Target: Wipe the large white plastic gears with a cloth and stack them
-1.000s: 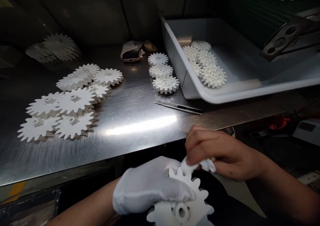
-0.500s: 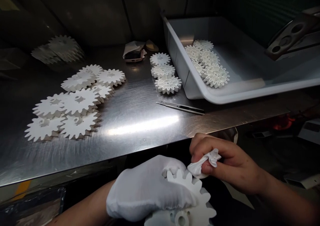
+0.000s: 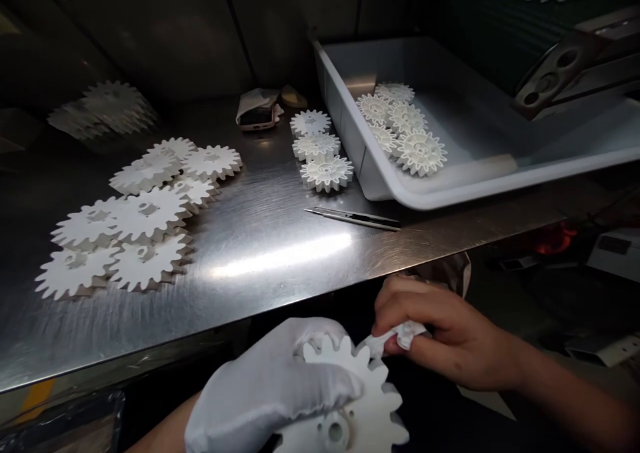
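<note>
Low in the head view, my left hand (image 3: pixel 270 386), in a white glove, grips a large white plastic gear (image 3: pixel 373 399) with the thumb across its face. The gear's hub faces up, and its lower edge runs out of the picture. My bare right hand (image 3: pixel 440 329) is closed on a crumpled white cloth (image 3: pixel 400 338), pinched between thumb and fingers. The cloth is at the gear's upper right teeth; whether it touches them I cannot tell. Beyond my hands, a slim utility knife (image 3: pixel 353 218) lies on the metal table (image 3: pixel 260 239).
Stacked white gears (image 3: pixel 147 209) stand at the left. Several gears form a short row (image 3: pixel 326 173) beside a grey plastic bin (image 3: pixel 350 123), which holds more gears (image 3: pixel 420 151). A phone-like object under cloth (image 3: pixel 257 109) lies at the back. A conveyor end with a metal bracket (image 3: pixel 550 76) overhangs the bin.
The gear and my gloved left hand have shifted left and slightly down in the view. My right hand has moved a little left with the cloth. The whole view has shifted slightly.
</note>
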Available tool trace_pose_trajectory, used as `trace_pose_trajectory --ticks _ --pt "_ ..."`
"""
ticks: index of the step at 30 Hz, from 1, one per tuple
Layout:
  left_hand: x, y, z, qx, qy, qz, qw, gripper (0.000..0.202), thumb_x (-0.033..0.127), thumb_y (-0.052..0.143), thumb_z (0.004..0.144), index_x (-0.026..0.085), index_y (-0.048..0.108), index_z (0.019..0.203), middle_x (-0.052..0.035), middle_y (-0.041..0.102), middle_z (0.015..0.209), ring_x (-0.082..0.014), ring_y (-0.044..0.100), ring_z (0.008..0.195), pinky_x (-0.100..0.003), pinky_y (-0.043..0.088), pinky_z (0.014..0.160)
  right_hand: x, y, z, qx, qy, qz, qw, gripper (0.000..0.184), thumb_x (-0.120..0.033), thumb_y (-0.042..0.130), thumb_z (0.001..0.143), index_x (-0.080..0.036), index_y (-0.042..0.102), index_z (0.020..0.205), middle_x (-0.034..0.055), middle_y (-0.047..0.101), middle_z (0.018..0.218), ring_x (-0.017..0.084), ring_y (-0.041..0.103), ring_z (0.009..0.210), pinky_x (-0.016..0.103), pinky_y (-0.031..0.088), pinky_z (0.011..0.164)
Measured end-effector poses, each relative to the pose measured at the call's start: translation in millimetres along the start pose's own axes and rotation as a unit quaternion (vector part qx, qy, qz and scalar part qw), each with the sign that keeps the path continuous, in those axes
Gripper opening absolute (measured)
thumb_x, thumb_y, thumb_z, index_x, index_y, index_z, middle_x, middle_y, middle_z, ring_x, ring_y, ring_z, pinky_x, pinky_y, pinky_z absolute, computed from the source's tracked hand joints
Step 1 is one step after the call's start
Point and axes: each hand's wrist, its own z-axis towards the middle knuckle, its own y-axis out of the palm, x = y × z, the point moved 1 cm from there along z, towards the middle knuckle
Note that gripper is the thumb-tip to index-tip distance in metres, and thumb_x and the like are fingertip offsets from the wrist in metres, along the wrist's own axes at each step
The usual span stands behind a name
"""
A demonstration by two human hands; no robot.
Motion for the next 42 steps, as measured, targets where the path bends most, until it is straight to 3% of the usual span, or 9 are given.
trace_pose_trajectory --ticks 3,6,9,13,20,24,32,37,42 --pt "-6 0.9 -1 0.068 0.045 -0.119 0.99 0.027 0.038 0.065 0.083 0.015 0.055 0.091 0.0001 0.055 0.08 -0.0141 0.049 0.072 -0.025 0.042 0.065 10 -3 -3 0.063 0.05 0.027 0.996 0.011 -0.017 0.06 0.086 -0.021 0.065 0.095 0.0039 0.059 0.088 0.016 0.057 0.081 0.028 0.045 0.072" --pt "-5 2.7 -3 0.098 0.073 -0.197 0.973 0.029 0.029 0.068 0.081 0.02 0.053 0.105 -0.0027 0.06 0.094 -0.0185 0.057 0.08 -0.032 0.047 0.072 18 -6 -4 0.153 0.071 0.181 0.969 0.01 -0.029 0.063 0.086 -0.023 0.062 0.094 0.004 0.058 0.089 0.018 0.056 0.082 0.029 0.045 0.071" --pt "1 3.4 -5 0.079 0.065 -0.194 0.976 0.039 0.016 0.069 0.077 0.023 0.051 0.11 -0.0013 0.059 0.098 -0.0181 0.057 0.082 -0.034 0.048 0.077 20 -5 -3 0.132 0.068 0.318 0.936 0.013 -0.032 0.064 0.085 -0.023 0.061 0.094 0.0064 0.064 0.094 0.02 0.06 0.085 0.033 0.048 0.074" --pt "3 2.2 -5 0.069 0.017 -0.156 0.985 0.033 0.014 0.072 0.073 0.018 0.053 0.099 0.0003 0.058 0.088 -0.0168 0.055 0.08 -0.032 0.047 0.076 15 0 -2 0.096 0.058 0.359 0.927 0.01 -0.025 0.063 0.087 -0.021 0.062 0.096 0.0084 0.067 0.1 0.02 0.062 0.094 0.03 0.049 0.073" --pt "-6 -5.0 -4 -0.026 0.051 -0.152 0.987 0.025 0.039 0.062 0.085 0.015 0.057 0.09 -0.0011 0.053 0.082 -0.0171 0.051 0.08 -0.031 0.042 0.076 10 12 3 0.06 0.079 0.326 0.94 0.013 -0.023 0.066 0.085 -0.019 0.065 0.097 0.0086 0.067 0.103 0.021 0.062 0.1 0.033 0.048 0.081" --pt "-3 -14.2 -4 -0.011 0.038 -0.078 0.996 0.036 0.046 0.066 0.079 0.014 0.052 0.089 -0.0008 0.05 0.082 -0.0162 0.048 0.076 -0.028 0.04 0.067 6 15 11 0.023 0.097 0.298 0.949 0.014 -0.025 0.067 0.085 -0.019 0.064 0.097 0.009 0.066 0.106 0.02 0.061 0.097 0.032 0.046 0.079" --pt "-12 -17.2 -19 0.01 -0.018 -0.12 0.993 0.031 0.038 0.067 0.08 0.017 0.047 0.091 -0.0019 0.055 0.087 -0.0191 0.055 0.081 -0.032 0.044 0.074 6 -1 3 0.111 -0.019 0.056 0.992 0.016 -0.019 0.061 0.089 -0.027 0.062 0.102 0.002 0.057 0.093 0.018 0.055 0.094 0.034 0.041 0.087" --pt "-14 -11.7 -18 0.018 0.013 -0.135 0.991 0.027 0.029 0.067 0.079 0.016 0.044 0.079 0.0041 0.045 0.071 -0.0092 0.041 0.063 -0.02 0.036 0.057 3 3 7 0.056 -0.067 0.061 0.994 0.023 -0.012 0.062 0.086 -0.024 0.062 0.106 0.0038 0.057 0.096 0.016 0.057 0.089 0.032 0.046 0.08" --pt "-11 -8.1 -11 0.044 0.034 -0.092 0.994 0.021 0.024 0.069 0.075 0.015 0.05 0.076 0.0037 0.045 0.07 -0.0101 0.04 0.065 -0.02 0.035 0.056 -9 12 23 0.011 -0.122 0.06 0.991 0.012 -0.013 0.062 0.086 -0.014 0.065 0.097 0.0058 0.059 0.088 0.015 0.058 0.082 0.029 0.048 0.074"
